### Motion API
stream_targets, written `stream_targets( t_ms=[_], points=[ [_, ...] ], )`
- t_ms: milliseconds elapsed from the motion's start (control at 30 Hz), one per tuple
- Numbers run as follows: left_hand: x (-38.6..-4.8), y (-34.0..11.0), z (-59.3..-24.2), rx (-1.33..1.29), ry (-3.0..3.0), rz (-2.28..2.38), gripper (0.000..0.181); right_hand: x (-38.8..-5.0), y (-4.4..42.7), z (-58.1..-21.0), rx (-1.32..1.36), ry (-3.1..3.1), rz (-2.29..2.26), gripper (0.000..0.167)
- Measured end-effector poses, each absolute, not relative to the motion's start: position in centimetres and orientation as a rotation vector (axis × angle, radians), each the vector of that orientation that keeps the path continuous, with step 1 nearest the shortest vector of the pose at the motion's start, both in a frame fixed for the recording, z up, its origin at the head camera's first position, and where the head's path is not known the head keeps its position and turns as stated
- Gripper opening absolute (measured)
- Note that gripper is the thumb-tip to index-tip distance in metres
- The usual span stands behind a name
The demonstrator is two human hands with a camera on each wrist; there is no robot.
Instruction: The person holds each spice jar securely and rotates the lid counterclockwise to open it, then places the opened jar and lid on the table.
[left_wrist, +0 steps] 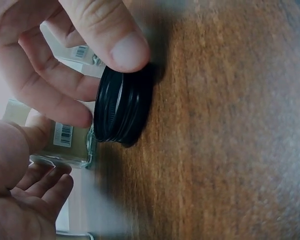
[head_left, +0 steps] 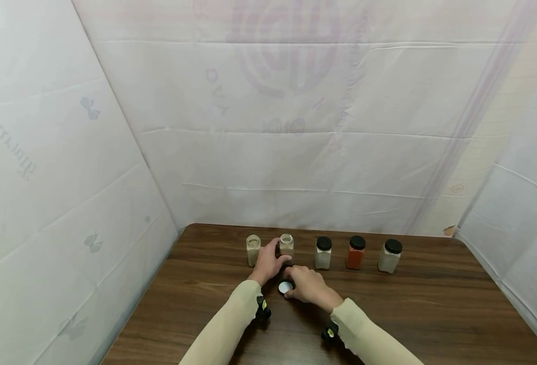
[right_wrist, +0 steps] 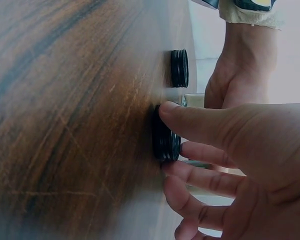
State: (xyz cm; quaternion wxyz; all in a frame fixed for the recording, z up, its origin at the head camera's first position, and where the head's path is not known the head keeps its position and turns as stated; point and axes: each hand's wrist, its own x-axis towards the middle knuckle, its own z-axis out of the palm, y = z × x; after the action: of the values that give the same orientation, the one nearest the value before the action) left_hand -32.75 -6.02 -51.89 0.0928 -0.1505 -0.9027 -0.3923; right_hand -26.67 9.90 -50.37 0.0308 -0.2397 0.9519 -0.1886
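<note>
Black lid (head_left: 285, 287), white inside facing up, sits at or just above the tabletop (head_left: 432, 324), at six o'clock from the uncapped jar (head_left: 286, 246). My right hand (head_left: 311, 285), at the lid's three o'clock, pinches its rim; my left hand (head_left: 267, 260), at the jar's eight o'clock, grips that jar. I'd squeeze opposite edges evenly, move the lid level, and steady the jar meanwhile.

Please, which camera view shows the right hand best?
The right wrist view: the right hand is large, palm and fingers visible. The left wrist view shows its thumb and some fingers on a lid; the head view shows it small, from above.
</note>
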Motion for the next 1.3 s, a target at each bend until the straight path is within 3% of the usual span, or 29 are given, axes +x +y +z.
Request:
stream_targets(
  t_ms=[433, 1300],
  points=[
    [-32.5, -6.1, -51.8, -0.445, -2.717, -1.175, 0.058, -26.4, 11.6, -48.6, -0.772, 2.947, -0.613, 0.036],
    [-31.5, -6.4, -51.7, -0.472, -2.631, -1.341, 0.079, -26.7, 14.4, -46.1, -0.742, 3.167, -0.849, 0.039]
  ],
)
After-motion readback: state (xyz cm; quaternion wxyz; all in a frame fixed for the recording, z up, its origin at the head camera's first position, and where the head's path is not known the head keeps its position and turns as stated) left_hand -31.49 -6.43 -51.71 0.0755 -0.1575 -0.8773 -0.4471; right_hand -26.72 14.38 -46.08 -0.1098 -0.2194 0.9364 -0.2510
